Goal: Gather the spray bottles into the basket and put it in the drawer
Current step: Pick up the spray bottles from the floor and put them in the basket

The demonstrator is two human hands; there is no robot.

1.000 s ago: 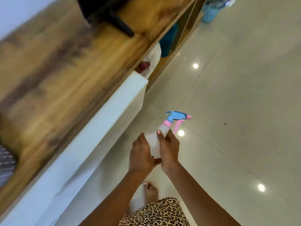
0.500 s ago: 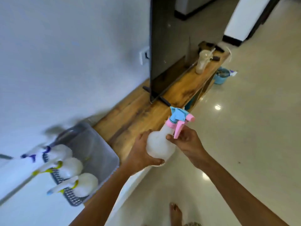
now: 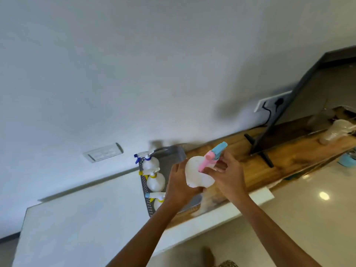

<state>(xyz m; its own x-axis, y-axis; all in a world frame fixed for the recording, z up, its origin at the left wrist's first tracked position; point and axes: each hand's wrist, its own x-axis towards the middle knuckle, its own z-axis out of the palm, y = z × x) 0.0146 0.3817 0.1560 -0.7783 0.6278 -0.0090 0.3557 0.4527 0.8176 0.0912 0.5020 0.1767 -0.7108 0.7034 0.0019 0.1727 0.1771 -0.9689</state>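
Both hands hold a white spray bottle [image 3: 198, 175] with a pink trigger and a light blue nozzle head. My left hand [image 3: 178, 185] wraps around its round body from the left. My right hand [image 3: 228, 173] grips it at the neck, just under the trigger. The bottle hangs above the right half of a grey basket [image 3: 174, 153] that sits on the wooden cabinet top [image 3: 289, 157]. Three white spray bottles lie side by side in the basket: one with a dark blue head [image 3: 150, 162], one with a yellow collar [image 3: 155, 181] and one with a light blue nozzle [image 3: 157, 199], partly hidden by my left arm.
A flat-screen television [image 3: 308, 93] on black feet stands on the wooden top to the right, with a pale bottle [image 3: 335, 132] beyond it. A white surface [image 3: 86, 212] lies left of the basket. The wall carries a switch plate [image 3: 104, 152] and a socket. Glossy floor tiles lie at the right.
The view has swung from the floor up to the cabinet top and wall. Both hands have carried the pink and blue bottle leftward, from beside the cabinet to above the basket.
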